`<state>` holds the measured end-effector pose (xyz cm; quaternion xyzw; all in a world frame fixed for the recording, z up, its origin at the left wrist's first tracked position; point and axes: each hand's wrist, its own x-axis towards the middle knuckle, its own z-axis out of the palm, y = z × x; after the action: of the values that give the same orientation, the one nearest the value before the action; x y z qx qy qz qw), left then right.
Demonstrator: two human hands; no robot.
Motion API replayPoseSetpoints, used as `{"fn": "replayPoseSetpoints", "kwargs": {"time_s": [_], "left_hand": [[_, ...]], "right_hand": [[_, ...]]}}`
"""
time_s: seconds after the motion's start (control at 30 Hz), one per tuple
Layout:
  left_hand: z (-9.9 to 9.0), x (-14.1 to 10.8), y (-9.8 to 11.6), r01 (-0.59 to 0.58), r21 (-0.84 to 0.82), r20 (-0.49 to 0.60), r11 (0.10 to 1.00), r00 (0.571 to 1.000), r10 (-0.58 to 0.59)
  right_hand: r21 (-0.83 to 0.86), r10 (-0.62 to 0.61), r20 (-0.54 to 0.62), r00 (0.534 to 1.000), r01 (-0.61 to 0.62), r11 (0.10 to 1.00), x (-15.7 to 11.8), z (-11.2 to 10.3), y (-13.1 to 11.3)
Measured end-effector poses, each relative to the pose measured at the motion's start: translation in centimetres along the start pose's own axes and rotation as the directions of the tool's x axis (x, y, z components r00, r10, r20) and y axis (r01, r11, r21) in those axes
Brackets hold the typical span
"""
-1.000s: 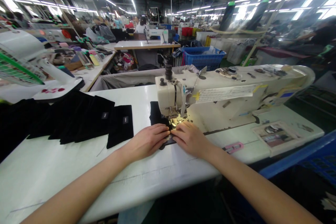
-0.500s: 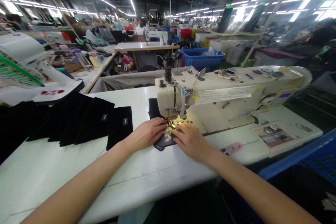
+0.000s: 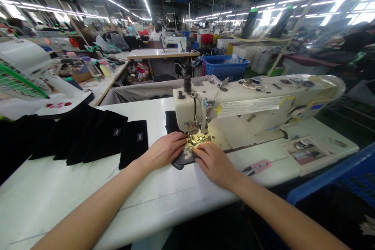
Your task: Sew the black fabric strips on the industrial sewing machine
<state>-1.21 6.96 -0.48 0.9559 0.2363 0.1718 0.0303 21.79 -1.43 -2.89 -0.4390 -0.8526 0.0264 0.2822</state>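
A cream sewing machine (image 3: 252, 105) stands on the white table, its lit needle area between my hands. My left hand (image 3: 165, 150) is closed, its fingertips on black fabric at the left of the presser foot. The black fabric (image 3: 170, 121) shows behind that hand and under the machine head; the rest is hidden. My right hand (image 3: 216, 163) has its fingers bent and pressed together at the right of the brass-coloured metal guide (image 3: 199, 139). What lies under those fingertips is hidden. A dark plate (image 3: 183, 160) with worn patches lies below both hands.
Black fabric pieces (image 3: 99, 136) with small labels overlap on the left of the table. A white fan (image 3: 29, 74) stands behind them. Pink-handled thread snips (image 3: 259, 167) lie right of my right hand. A blue basket (image 3: 331, 175) is at lower right, another blue basket (image 3: 225, 66) beyond the machine.
My right hand has shifted slightly right and toward me, showing more of the metal guide. My left hand stays almost where it was.
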Motion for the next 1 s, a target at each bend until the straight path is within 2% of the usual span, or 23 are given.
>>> {"fn": "replayPoseSetpoints", "kwargs": {"time_s": [0.47, 0.77, 0.9, 0.97, 1.0], "left_hand": [[0.1, -0.1, 0.2, 0.025, 0.002, -0.017, 1.000, 1.000, -0.025], [0.1, -0.1, 0.3, 0.089, -0.047, 0.012, 0.995, 0.996, -0.089], [0.0, -0.5, 1.1, 0.128, -0.080, 0.008, 0.988, 0.992, -0.128], [-0.4, -0.6, 1.9, 0.237, -0.100, 0.043, 0.966, 0.971, -0.233], [-0.7, -0.6, 2.2, 0.335, -0.093, 0.060, 0.938, 0.942, -0.330]], "right_hand": [[0.022, 0.007, -0.013, 1.000, -0.007, 1.000, -0.2, 0.2, 0.1], [0.019, 0.006, -0.037, 0.999, -0.005, 1.000, -0.3, 0.3, -0.1], [0.029, -0.008, -0.067, 0.998, 0.010, 1.000, -0.6, 0.7, 0.0], [0.030, -0.026, -0.091, 0.995, 0.029, 0.999, -0.8, 1.0, 0.2], [0.028, -0.037, -0.102, 0.994, 0.040, 0.999, -0.8, 1.1, 0.3]]}}
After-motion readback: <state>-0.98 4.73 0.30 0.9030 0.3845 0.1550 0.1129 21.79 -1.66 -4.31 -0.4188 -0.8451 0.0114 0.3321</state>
